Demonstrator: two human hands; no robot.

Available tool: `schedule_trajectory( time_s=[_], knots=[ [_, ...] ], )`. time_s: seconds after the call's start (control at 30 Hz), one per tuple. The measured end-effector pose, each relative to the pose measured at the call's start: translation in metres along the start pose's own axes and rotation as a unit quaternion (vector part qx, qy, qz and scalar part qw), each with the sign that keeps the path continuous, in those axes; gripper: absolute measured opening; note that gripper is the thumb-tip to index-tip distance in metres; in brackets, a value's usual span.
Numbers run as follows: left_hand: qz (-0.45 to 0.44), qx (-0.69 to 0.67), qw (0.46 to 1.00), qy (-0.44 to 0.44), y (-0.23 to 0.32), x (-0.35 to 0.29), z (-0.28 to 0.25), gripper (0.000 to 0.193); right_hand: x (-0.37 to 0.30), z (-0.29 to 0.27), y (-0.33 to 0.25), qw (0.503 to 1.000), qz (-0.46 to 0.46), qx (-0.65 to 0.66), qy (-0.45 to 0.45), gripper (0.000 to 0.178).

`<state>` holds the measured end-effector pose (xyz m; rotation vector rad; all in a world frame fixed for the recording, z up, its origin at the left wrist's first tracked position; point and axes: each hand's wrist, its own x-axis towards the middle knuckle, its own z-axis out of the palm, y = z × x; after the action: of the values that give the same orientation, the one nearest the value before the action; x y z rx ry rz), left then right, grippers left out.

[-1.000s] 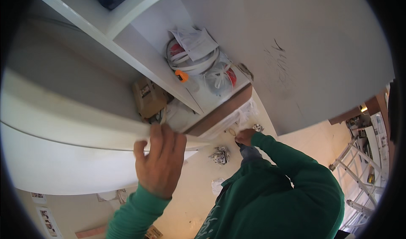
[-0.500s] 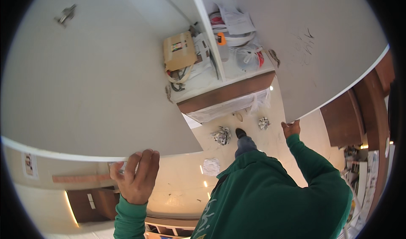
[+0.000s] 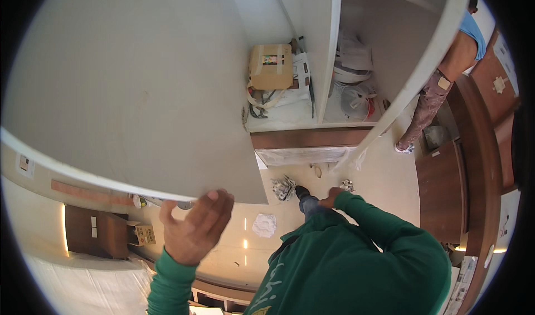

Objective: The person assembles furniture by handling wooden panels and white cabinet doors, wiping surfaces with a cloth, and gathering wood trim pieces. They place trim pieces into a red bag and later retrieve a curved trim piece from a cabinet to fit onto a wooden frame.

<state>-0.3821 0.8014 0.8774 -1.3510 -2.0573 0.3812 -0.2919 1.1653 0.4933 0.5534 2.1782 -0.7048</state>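
Note:
A wide pale grey cabinet door (image 3: pixel 128 103) fills the left side, swung out from the cabinet. My left hand (image 3: pixel 195 226) is at its white outer edge, fingers curled over that edge, thumb on the near side beside a partly hidden handle. The right cabinet door (image 3: pixel 412 86) shows nearly edge-on as a slanting white strip. Just below its lower end is my right hand (image 3: pixel 331 197), fingers bent and partly hidden; contact with the door is unclear. Between the doors, a taped cardboard box (image 3: pixel 271 67) and a clear plastic tub (image 3: pixel 355 102) lie on the cabinet floor.
Crumpled paper (image 3: pixel 284 188) and a white crumpled sheet (image 3: pixel 264 225) lie on the tiled floor near my foot. Beyond the right door another person's leg (image 3: pixel 426 106) shows. Brown wooden cabinets (image 3: pixel 443 192) line the right; an open carton (image 3: pixel 144 234) stands at lower left.
The right door has swung inward to nearly edge-on, uncovering another person. My right hand has moved left, closer to my body. My left hand stays at the left door's edge.

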Motion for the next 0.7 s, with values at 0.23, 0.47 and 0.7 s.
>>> schedule_trajectory(
  time_s=[0.23, 0.47, 0.7],
  knots=[
    [-0.107, 0.014, 0.993, 0.041, 0.016, -0.009, 0.012, 0.011, 0.076, -0.049, -0.178, 0.934, -0.268, 0.094, 0.216, 0.050],
    [-0.359, 0.124, 0.891, 0.250, 0.015, -0.015, 0.049, 0.069, 0.179, -0.211, -0.300, 0.642, -0.308, 0.373, 0.594, 0.035],
    [-0.780, -0.253, 0.468, 0.329, 0.069, -0.014, 0.094, 0.103, 0.289, -0.418, -0.311, 0.508, -0.144, 0.375, 0.762, 0.047]
  ],
)
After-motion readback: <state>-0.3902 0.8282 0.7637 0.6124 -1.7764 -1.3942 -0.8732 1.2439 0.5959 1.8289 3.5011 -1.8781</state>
